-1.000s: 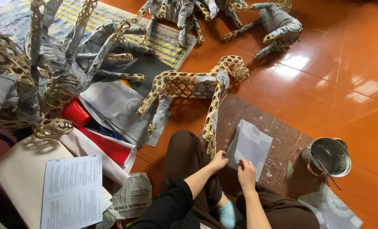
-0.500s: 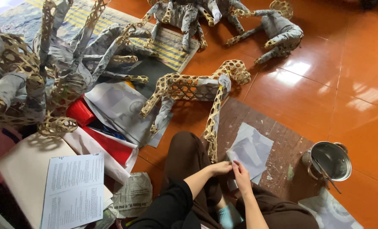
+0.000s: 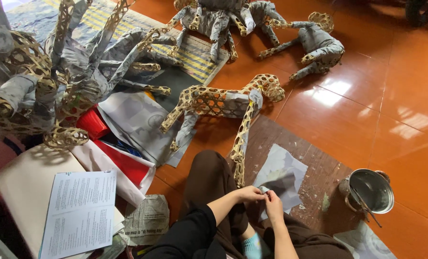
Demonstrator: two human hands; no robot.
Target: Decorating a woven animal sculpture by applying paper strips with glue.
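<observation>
I sit on the floor with my knees bent. My left hand [image 3: 246, 194] and my right hand [image 3: 273, 202] meet just above my lap and pinch a small piece of grey paper [image 3: 264, 190] between their fingertips. Under them a larger grey paper sheet [image 3: 287, 169] lies on a worn wooden board [image 3: 319, 178]. A woven bamboo animal frame [image 3: 223, 103], partly wrapped in grey paper, stands just beyond my knee with one leg reaching down toward my hands.
A metal pot [image 3: 370, 190] with a stick in it stands at the right. More paper-covered bamboo figures lie at the left [image 3: 55, 76] and far back [image 3: 314, 45]. Printed sheets [image 3: 79, 211], red paper [image 3: 122, 163] and newspaper [image 3: 146, 220] pile at the left.
My hands held the larger grey sheet upright a second ago; it now lies flat on the board. Both hands have come together over my lap on a small piece.
</observation>
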